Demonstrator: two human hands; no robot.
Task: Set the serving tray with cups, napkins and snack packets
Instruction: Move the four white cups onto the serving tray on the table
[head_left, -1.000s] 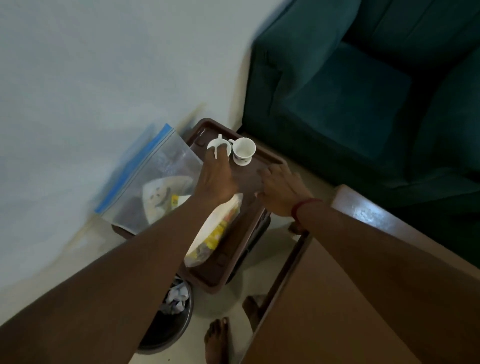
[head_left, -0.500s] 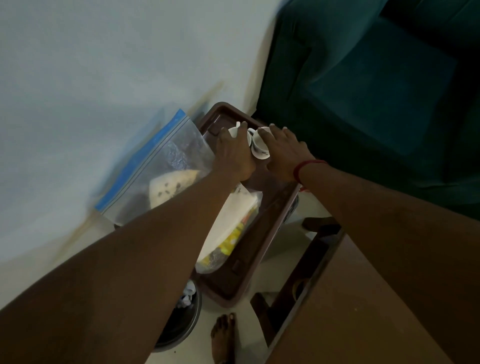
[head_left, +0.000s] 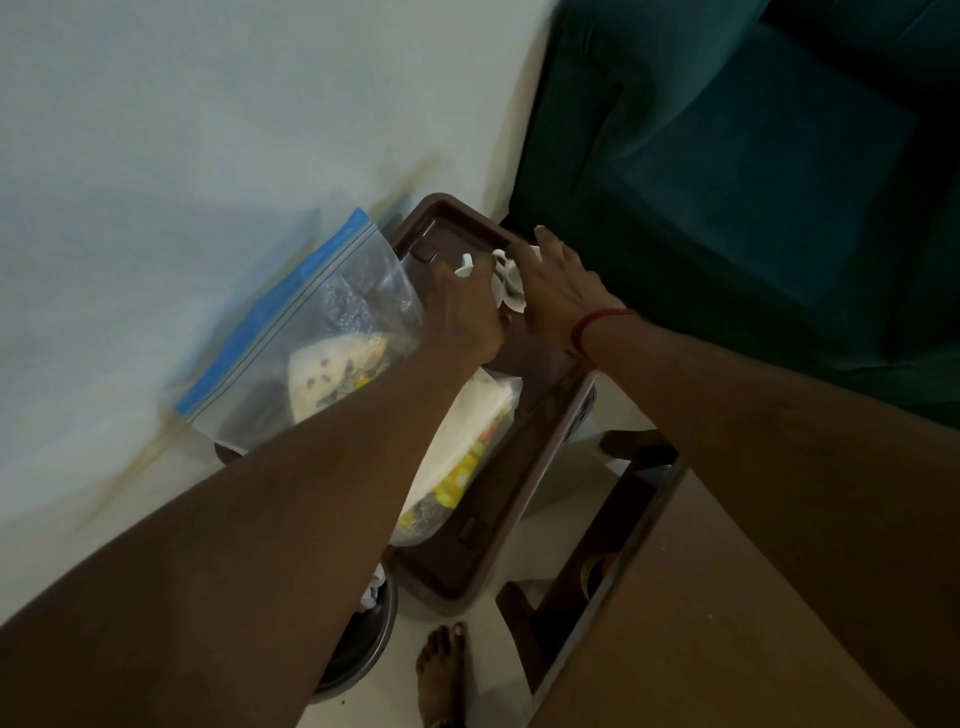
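The tray (head_left: 524, 467), brown, sits beside the sofa (head_left: 727, 182) with a zip bag (head_left: 322, 322) and a snack packet (head_left: 457, 467) in it. At its far end I see my left hand (head_left: 460, 306) and right hand (head_left: 558, 291) closed around two white cups (head_left: 506, 283), one each.

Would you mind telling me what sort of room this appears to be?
Most likely a home living room: a teal upholstered armchair stands against a plain wall, a wooden table sits beside it, and a brown serving tray holds white cups.
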